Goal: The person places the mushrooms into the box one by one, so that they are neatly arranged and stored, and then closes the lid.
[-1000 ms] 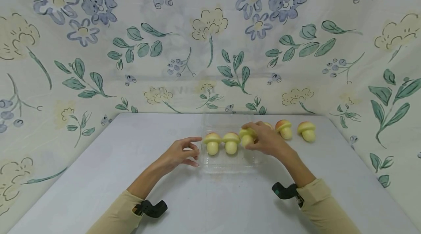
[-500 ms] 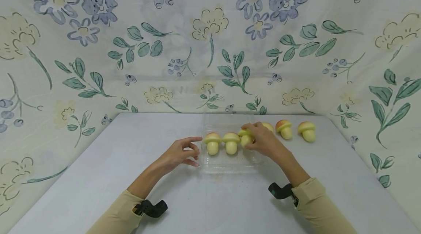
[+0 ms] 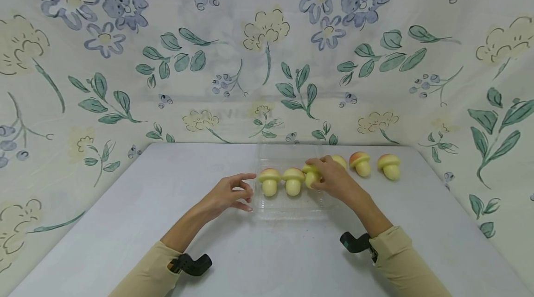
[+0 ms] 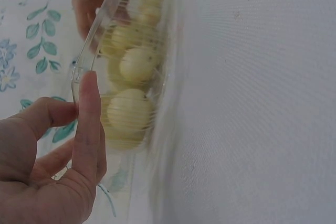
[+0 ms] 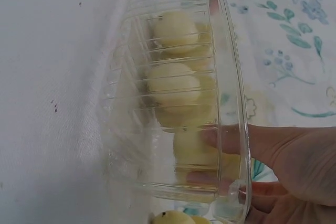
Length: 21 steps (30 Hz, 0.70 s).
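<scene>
A clear plastic box stands in the middle of the table, with two yellow mushrooms with reddish caps, the left mushroom and the middle mushroom, side by side in it. My right hand reaches over the box's right side and grips a third mushroom between thumb and fingers. Through the clear wall in the right wrist view, those fingertips show against the mushroom. My left hand is at the box's left side, its fingers touching the rim in the left wrist view.
Right of the box, a partly covered mushroom sits behind my right hand. Farther right lie two more, a reddish-capped mushroom and a mushroom near the table's back right. A floral cloth hangs behind the table.
My right hand has shifted slightly left with its mushroom, close against the middle one. The left hand stays in place at the box's side.
</scene>
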### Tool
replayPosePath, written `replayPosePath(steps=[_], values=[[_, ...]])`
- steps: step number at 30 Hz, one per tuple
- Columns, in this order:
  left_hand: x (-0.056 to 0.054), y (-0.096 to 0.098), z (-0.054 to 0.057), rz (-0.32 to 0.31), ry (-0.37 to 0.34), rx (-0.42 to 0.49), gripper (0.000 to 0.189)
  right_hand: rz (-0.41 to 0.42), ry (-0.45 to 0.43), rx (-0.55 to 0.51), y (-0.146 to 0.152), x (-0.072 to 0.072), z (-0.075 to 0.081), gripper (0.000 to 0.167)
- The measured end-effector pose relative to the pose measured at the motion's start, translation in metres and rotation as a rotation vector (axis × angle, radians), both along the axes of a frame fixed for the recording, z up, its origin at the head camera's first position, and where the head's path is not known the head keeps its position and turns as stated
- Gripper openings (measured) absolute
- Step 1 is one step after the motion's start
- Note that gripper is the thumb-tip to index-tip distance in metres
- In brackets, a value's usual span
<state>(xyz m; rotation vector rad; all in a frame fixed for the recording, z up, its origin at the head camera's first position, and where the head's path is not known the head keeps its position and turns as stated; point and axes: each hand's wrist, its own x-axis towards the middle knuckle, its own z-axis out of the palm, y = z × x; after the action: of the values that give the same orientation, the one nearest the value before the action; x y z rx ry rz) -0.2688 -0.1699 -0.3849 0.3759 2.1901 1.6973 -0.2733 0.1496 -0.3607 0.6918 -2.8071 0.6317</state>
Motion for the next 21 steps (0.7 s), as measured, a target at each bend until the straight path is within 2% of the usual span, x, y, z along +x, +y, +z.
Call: replayPosePath(steps=[11,21], values=[[0.0013,0.0005,0.0013,0.0,0.007,-0.007,0.062,0.002,0.004,0.017,0.0007,0.0022,0.0021,0.052],[0.0013,0.0005,0.001,0.006,0.004,-0.008,0.062,-0.039,-0.067,0.009,-0.002,0.0056,0.0073,0.049]])
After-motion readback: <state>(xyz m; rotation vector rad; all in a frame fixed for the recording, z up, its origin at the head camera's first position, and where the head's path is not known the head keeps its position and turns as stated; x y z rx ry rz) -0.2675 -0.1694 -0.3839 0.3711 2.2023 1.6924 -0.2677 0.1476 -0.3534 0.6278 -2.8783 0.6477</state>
